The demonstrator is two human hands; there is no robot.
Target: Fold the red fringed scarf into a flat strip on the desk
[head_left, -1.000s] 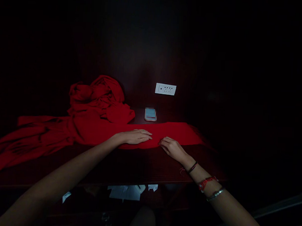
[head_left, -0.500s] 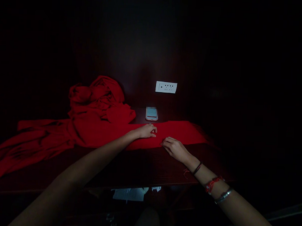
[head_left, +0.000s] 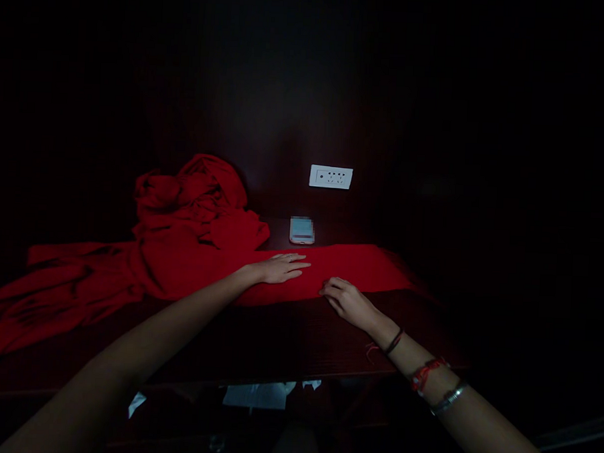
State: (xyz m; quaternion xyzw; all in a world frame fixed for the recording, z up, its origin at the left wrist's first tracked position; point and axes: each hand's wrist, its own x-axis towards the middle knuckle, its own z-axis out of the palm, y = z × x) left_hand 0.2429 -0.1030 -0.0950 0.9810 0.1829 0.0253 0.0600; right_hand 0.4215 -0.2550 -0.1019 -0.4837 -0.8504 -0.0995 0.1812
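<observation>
A long red cloth (head_left: 360, 266) lies in a flat strip across the dark wooden table, bunched into folds toward the left. My left hand (head_left: 281, 268) rests flat on the strip, palm down with fingers stretched toward the right. At the near edge of the strip, my right hand (head_left: 347, 302) has its fingers bent and pinched together on the cloth's edge. A crumpled heap of the same red fabric (head_left: 197, 202) sits behind the strip on the left.
A phone (head_left: 302, 231) lies behind the cloth, near the wall. A white socket plate (head_left: 331, 177) is fixed to the dark wall. Below the table's front edge (head_left: 305, 375), pale papers (head_left: 257, 395) show on a lower level. The surroundings are very dark.
My left hand has slid slightly left along the cloth, and its curled fingers have straightened out flat. My right hand stays almost where it was at the near edge.
</observation>
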